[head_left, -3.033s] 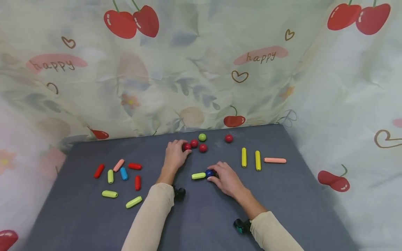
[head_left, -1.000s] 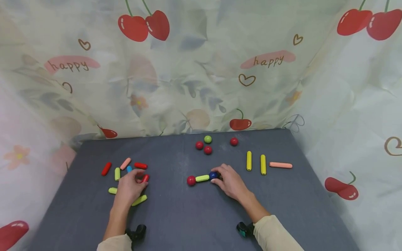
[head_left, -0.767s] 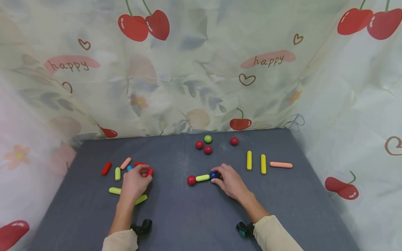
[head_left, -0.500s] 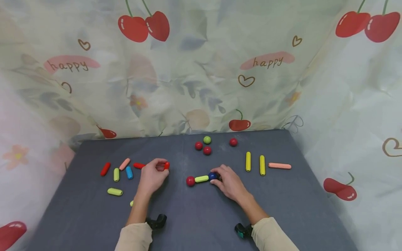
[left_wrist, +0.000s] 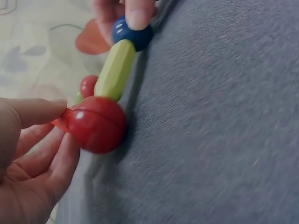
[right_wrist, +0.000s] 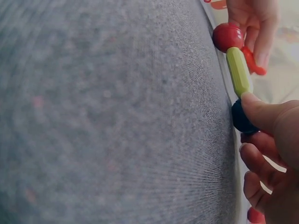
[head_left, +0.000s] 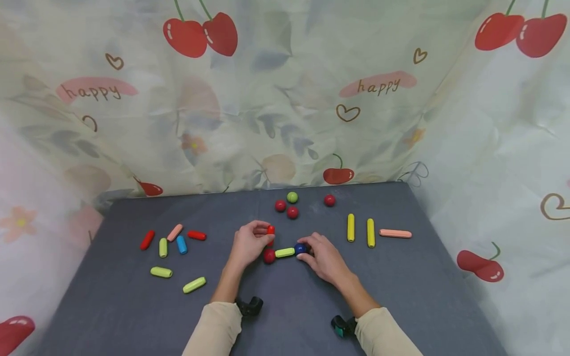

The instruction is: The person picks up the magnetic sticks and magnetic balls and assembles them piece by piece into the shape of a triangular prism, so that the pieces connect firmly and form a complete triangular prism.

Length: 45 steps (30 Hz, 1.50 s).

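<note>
My left hand [head_left: 247, 246] pinches a short red stick [head_left: 271, 230] between thumb and fingers, at the far side of a red ball [head_left: 269, 256]. In the left wrist view the red stick's end meets the red ball [left_wrist: 99, 125], though the exact contact is partly covered by the fingers. A yellow-green stick [head_left: 285, 252] joins that ball to a dark blue ball [head_left: 300, 248]. My right hand [head_left: 325, 258] pinches the blue ball; its thumb lies against it in the right wrist view, near the yellow-green stick [right_wrist: 238, 70].
Behind the hands lie a green ball [head_left: 292, 197] and several red balls [head_left: 292, 212]. At left are short sticks: red [head_left: 147, 240], pink [head_left: 175, 232], blue [head_left: 181, 244], yellow-green [head_left: 194, 285]. Long yellow sticks [head_left: 351, 227] and a pink one [head_left: 395, 233] lie right. A patterned curtain [head_left: 276, 99] borders the table.
My left hand first brought a red ball to the yellow-green stick's free end, then took a red stick from the left group and carried it right to that ball. My right hand keeps its hold.
</note>
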Available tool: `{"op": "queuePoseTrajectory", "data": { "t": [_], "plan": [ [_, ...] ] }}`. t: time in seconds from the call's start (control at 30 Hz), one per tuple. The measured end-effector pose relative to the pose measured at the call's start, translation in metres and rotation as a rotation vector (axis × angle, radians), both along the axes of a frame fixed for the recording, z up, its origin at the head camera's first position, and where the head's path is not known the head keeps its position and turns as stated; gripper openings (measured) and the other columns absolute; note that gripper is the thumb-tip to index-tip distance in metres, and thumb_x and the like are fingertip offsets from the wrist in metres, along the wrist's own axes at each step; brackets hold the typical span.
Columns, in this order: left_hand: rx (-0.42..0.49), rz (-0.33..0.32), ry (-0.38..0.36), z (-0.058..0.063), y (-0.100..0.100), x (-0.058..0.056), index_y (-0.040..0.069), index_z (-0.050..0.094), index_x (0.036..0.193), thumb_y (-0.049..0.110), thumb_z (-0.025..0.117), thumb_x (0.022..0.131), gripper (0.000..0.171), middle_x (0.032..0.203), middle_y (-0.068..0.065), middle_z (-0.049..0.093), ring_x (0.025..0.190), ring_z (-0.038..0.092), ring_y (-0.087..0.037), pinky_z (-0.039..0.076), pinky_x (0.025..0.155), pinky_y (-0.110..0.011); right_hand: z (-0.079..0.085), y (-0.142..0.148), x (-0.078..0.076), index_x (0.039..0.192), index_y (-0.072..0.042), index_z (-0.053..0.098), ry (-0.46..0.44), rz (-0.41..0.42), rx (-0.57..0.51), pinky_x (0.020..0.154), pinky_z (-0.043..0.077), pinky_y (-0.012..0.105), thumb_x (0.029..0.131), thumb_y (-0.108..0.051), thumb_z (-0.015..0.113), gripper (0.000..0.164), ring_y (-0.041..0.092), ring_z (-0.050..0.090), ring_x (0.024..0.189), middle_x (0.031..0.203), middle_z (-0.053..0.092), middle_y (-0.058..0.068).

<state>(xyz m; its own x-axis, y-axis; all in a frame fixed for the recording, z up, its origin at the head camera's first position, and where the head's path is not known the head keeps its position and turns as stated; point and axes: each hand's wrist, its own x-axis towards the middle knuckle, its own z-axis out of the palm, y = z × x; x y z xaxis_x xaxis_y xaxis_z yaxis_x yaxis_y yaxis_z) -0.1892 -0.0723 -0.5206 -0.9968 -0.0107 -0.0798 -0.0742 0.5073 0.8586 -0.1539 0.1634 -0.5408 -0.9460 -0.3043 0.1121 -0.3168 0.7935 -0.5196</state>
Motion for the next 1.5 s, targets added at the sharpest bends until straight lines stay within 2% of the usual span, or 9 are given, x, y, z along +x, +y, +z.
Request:
{"op": "queuePoseTrajectory", "data": {
  "t": [0.27,0.5,0.67,0.8,0.87,1.03,1.2,1.33,1.5],
  "plan": [
    [-0.074,-0.054,-0.065,0.001,0.005,0.005,0.015,0.072,0.120,0.027,0.078,0.091,0.033,0.109,-0.004,0.078,0.097,0.074,-0.017,0.060,0.090,-0.041,0.002,-0.004,-0.001,0.123,-0.021,0.070,0.004,-0.007,-0.002,0.076,0.049,0.025,0.092,-0.034,0.076,0.034,0.005,0.049,0.082,0.097,0.060,-0.008],
    [-0.145,-0.153,-0.091,0.010,-0.005,0.019,0.019,0.062,0.139,0.026,0.087,0.082,0.062,0.125,-0.002,0.073,0.097,0.069,-0.014,0.058,0.087,-0.038,0.002,-0.005,-0.002,0.123,-0.021,0.070,0.008,-0.004,0.002,0.077,0.050,0.027,0.092,-0.035,0.076,0.034,0.006,0.050,0.083,0.099,0.062,-0.007],
    [-0.134,-0.115,-0.064,0.005,-0.005,0.029,0.020,0.065,0.135,0.022,0.089,0.080,0.060,0.123,0.001,0.073,0.096,0.069,-0.013,0.059,0.086,-0.037,0.009,-0.003,-0.007,0.125,-0.020,0.067,-0.045,0.025,0.040,0.084,0.053,0.033,0.091,-0.037,0.076,0.039,0.009,0.056,0.091,0.103,0.064,-0.004],
    [-0.139,-0.074,-0.027,-0.002,-0.002,0.038,0.019,0.068,0.131,0.024,0.088,0.081,0.054,0.119,0.001,0.075,0.095,0.069,-0.013,0.059,0.085,-0.036,0.020,0.001,-0.020,0.134,-0.018,0.062,-0.190,0.037,0.027,0.090,0.053,0.037,0.092,-0.044,0.074,0.050,0.012,0.058,0.098,0.112,0.063,-0.002],
    [-0.138,-0.052,-0.008,-0.004,0.000,0.041,0.018,0.069,0.129,0.024,0.087,0.082,0.051,0.117,0.000,0.075,0.094,0.069,-0.013,0.059,0.085,-0.037,0.026,0.001,-0.031,0.137,-0.016,0.060,-0.219,0.019,0.002,0.090,0.053,0.038,0.093,-0.047,0.072,0.055,0.013,0.059,0.097,0.115,0.062,0.001],
    [-0.087,-0.010,0.001,-0.007,0.004,0.049,0.016,0.071,0.127,0.022,0.085,0.084,0.046,0.112,-0.003,0.076,0.094,0.069,-0.014,0.060,0.086,-0.038,0.028,-0.005,-0.069,0.138,-0.012,0.058,-0.151,-0.034,-0.039,0.089,0.054,0.040,0.095,-0.043,0.071,0.055,0.019,0.060,0.092,0.119,0.061,0.008],
    [-0.047,0.012,0.010,-0.009,0.003,0.054,0.014,0.071,0.127,0.019,0.084,0.085,0.044,0.108,-0.005,0.076,0.092,0.071,-0.014,0.061,0.084,-0.036,0.020,-0.018,-0.098,0.145,-0.012,0.051,-0.129,-0.050,-0.011,0.102,0.051,0.043,0.096,-0.041,0.071,0.060,0.025,0.061,0.111,0.130,0.057,0.011],
    [-0.055,0.020,0.015,-0.010,0.002,0.057,0.015,0.071,0.127,0.020,0.084,0.086,0.044,0.108,-0.004,0.076,0.092,0.071,-0.013,0.061,0.083,-0.035,0.015,-0.024,-0.105,0.141,-0.013,0.055,-0.140,-0.053,0.001,0.101,0.051,0.044,0.097,-0.035,0.071,0.052,0.026,0.060,0.109,0.125,0.057,0.011],
    [-0.067,0.018,0.027,-0.010,0.002,0.058,0.015,0.072,0.127,0.020,0.084,0.086,0.043,0.107,-0.004,0.076,0.092,0.071,-0.013,0.061,0.081,-0.033,0.015,-0.027,-0.099,0.129,-0.016,0.063,-0.169,-0.009,-0.007,0.091,0.053,0.040,0.095,-0.028,0.073,0.037,0.020,0.060,0.097,0.111,0.063,0.006]
  ]
}}
